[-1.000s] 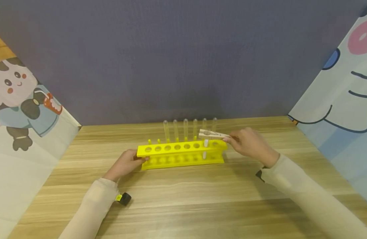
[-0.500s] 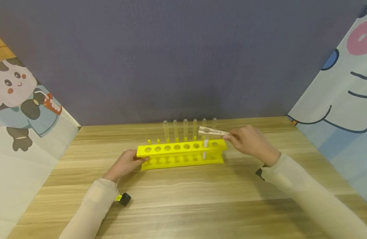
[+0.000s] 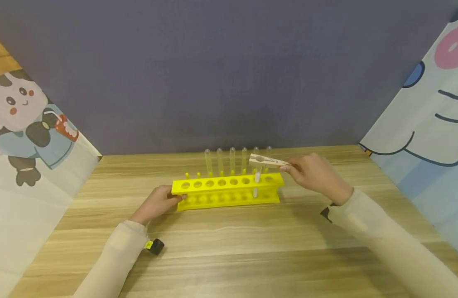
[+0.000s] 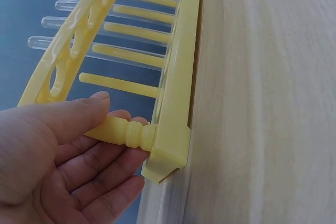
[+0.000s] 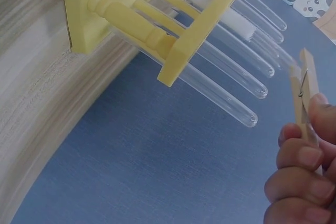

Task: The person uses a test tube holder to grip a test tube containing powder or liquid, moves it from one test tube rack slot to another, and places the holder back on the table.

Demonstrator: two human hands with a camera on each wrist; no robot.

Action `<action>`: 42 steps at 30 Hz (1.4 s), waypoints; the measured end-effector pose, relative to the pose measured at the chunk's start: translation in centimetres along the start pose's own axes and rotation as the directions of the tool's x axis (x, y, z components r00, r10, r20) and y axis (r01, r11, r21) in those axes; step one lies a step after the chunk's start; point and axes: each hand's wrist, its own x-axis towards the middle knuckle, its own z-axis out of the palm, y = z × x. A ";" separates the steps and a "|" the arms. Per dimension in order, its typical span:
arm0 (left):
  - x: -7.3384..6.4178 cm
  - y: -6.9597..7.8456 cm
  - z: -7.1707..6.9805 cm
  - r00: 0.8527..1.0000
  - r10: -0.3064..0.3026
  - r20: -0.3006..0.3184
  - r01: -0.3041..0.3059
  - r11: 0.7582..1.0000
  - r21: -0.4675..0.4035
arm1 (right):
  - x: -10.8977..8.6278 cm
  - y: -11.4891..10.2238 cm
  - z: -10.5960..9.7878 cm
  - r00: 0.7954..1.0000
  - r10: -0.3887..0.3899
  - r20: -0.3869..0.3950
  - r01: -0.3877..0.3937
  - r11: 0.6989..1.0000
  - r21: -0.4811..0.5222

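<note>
A yellow test tube rack stands on the wooden table. My left hand holds its left end; in the left wrist view, thumb and fingers curl round the rack's end post. In my right hand is a wooden test tube clamp, pinched by its handle above the rack's right end. The clamp's head is at the mouth of a clear test tube with white contents, which stands upright in a front hole. Whether the clamp bites the glass I cannot tell.
Several clear tubes sit upside down on the pegs along the rack's back. Behind the table rises a dark blue-grey panel, with cartoon-printed panels at both sides.
My right hand has lifted the clamp slightly, so its head sits higher above the white contents. The left hand and the rack have stayed in place.
</note>
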 end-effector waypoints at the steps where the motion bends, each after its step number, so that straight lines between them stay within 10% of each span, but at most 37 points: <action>1: 0.0 0.0 0.0 1.000 0.002 0.000 -0.002 1.000 0.001 | 0.0 0.0 0.0 1.000 0.008 0.003 -0.008 1.000 0.002; 42: 0.2 -0.1 -0.1 1.000 -0.003 0.008 0.003 1.000 -0.006 | -2.1 1.9 -0.2 0.993 0.076 -0.088 -0.076 0.997 0.013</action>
